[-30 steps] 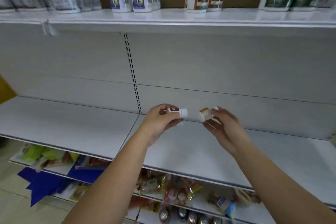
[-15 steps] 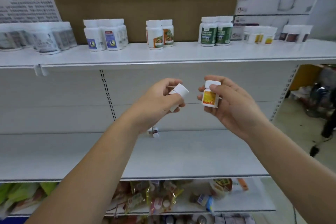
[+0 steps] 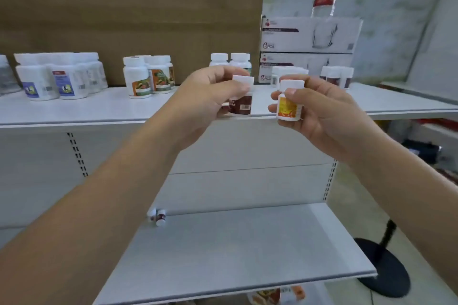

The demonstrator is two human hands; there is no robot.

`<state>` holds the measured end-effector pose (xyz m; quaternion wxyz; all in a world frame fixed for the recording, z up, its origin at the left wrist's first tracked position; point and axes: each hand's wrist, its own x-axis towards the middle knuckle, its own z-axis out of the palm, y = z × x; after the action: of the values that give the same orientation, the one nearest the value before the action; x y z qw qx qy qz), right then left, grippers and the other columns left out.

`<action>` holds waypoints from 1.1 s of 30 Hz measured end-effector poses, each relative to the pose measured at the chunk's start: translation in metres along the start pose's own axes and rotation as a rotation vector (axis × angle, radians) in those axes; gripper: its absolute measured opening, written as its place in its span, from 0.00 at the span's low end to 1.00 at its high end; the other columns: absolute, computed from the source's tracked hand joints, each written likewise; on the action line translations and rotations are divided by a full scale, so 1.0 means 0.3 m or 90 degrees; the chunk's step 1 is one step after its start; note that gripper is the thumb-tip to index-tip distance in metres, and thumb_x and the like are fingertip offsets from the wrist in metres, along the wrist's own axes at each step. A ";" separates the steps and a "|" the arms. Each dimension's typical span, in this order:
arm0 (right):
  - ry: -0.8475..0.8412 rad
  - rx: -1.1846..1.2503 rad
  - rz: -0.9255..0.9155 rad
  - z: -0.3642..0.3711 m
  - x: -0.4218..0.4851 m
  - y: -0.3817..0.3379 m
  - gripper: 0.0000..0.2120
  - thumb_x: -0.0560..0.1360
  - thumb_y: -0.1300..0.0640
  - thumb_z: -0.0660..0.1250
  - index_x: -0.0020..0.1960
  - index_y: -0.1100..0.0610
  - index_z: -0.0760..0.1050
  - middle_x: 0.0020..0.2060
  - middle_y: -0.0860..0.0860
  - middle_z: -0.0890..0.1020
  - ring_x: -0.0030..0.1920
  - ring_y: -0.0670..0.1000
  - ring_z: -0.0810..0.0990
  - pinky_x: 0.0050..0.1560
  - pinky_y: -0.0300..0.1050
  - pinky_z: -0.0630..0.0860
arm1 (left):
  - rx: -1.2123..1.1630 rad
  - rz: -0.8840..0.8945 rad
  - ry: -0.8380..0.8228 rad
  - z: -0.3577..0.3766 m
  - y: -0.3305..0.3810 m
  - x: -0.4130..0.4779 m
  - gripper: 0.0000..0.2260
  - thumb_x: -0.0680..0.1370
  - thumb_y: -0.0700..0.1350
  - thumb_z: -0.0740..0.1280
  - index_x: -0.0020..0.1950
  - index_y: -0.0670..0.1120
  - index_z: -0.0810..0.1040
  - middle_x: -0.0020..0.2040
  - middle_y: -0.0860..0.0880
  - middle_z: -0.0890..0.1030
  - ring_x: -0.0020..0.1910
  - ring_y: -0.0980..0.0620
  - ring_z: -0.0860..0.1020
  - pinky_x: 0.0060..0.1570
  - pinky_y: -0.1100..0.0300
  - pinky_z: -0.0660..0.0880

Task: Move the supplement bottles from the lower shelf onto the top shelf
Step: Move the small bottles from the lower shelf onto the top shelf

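Here the left hand pinches a brown-label bottle between thumb and fingers, near its white cap. The right hand curls around a yellow-label bottle, with the thumb at the cap edge. Both bottles are upright, long axis vertical, cap up, level with the front edge of the top shelf. I cannot tell if the brown one rests on it. They look small, light and stiff, with smooth plastic that may slip, so I judge a grip around the body safer than one on the cap. Far below the left hand, two small bottles lie on their sides at the back of the lower shelf. Beyond both hands, other bottles stand in groups.
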<state>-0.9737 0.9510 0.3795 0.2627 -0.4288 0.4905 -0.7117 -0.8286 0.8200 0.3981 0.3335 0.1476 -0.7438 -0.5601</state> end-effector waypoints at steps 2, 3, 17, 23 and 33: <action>-0.003 -0.012 -0.010 -0.081 0.043 -0.022 0.09 0.77 0.62 0.64 0.56 0.57 0.76 0.46 0.55 0.80 0.46 0.53 0.82 0.42 0.43 0.79 | 0.042 0.030 0.003 0.050 0.005 0.073 0.08 0.76 0.42 0.70 0.55 0.48 0.81 0.49 0.47 0.82 0.50 0.51 0.82 0.61 0.49 0.76; -0.006 -0.020 -0.016 -0.120 0.062 -0.032 0.09 0.77 0.62 0.64 0.56 0.57 0.76 0.48 0.56 0.79 0.47 0.54 0.81 0.42 0.43 0.79 | 0.058 0.041 0.002 0.077 0.008 0.107 0.09 0.75 0.43 0.72 0.54 0.48 0.81 0.49 0.48 0.83 0.51 0.50 0.82 0.61 0.48 0.77; -0.066 -0.444 -0.009 -0.511 0.319 -0.092 0.12 0.73 0.57 0.72 0.55 0.50 0.79 0.49 0.51 0.85 0.54 0.53 0.82 0.63 0.52 0.75 | 0.346 -0.013 -0.019 0.306 0.015 0.485 0.13 0.71 0.43 0.77 0.53 0.47 0.80 0.49 0.45 0.83 0.42 0.53 0.82 0.43 0.60 0.82; -0.151 -0.743 -0.136 -0.473 0.404 -0.088 0.17 0.72 0.52 0.73 0.59 0.47 0.77 0.49 0.43 0.79 0.48 0.45 0.80 0.55 0.40 0.75 | 0.394 -0.053 0.013 0.275 -0.017 0.543 0.06 0.71 0.43 0.76 0.45 0.48 0.82 0.41 0.50 0.85 0.39 0.53 0.82 0.43 0.60 0.79; -0.139 -1.070 -0.360 -0.406 0.560 -0.050 0.21 0.72 0.43 0.70 0.63 0.47 0.76 0.58 0.47 0.77 0.60 0.53 0.68 0.54 0.49 0.60 | 0.423 -0.022 0.067 0.232 -0.047 0.527 0.08 0.71 0.45 0.74 0.48 0.48 0.81 0.45 0.46 0.84 0.39 0.52 0.77 0.42 0.58 0.74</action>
<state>-1.1620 0.8808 0.4342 -0.2783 -0.6501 0.6985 -0.1100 -0.9930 0.7727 0.4268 0.2955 0.2895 -0.8649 -0.2842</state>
